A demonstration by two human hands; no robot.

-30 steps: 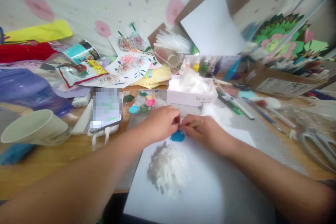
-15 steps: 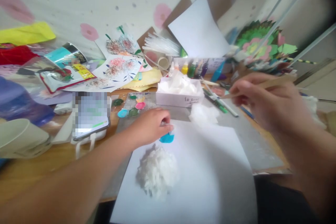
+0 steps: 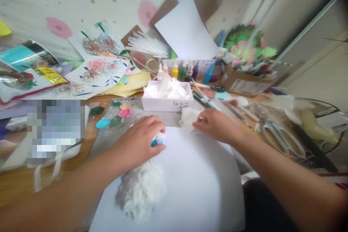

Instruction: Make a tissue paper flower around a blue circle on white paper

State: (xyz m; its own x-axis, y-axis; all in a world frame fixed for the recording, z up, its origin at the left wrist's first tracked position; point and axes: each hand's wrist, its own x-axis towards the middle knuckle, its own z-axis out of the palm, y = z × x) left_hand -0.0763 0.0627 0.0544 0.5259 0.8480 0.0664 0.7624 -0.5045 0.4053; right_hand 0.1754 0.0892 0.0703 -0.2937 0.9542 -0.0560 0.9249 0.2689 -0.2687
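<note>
Left grip (image 3: 141, 136): thumb and fingers apart, curved round the blue-and-white piece; whether they press on it I cannot tell.
Blue-and-white piece (image 3: 157, 141): in the hollow of the left grip, partly hidden by it.
Right grip (image 3: 214, 123): fingertips drawn together at the edge of the white tissue; whether they are clamped on it I cannot tell.
White tissue (image 3: 187, 117): to the left of the right grip's fingertips, between the two grips.
Fluffy white heap (image 3: 145, 190): just nearer the wearer than the left grip, lying on the paper sheet.
Paper sheet (image 3: 190, 185): beneath the left grip, spreading nearer the wearer than both.
White box (image 3: 163, 105): beyond both grips, filled with white material.
Paint dabs (image 3: 125, 112): beyond the left grip, towards its left.
Cardboard box (image 3: 247, 85): on the worktop (image 3: 24, 185), beyond the right grip and rightward.
</note>
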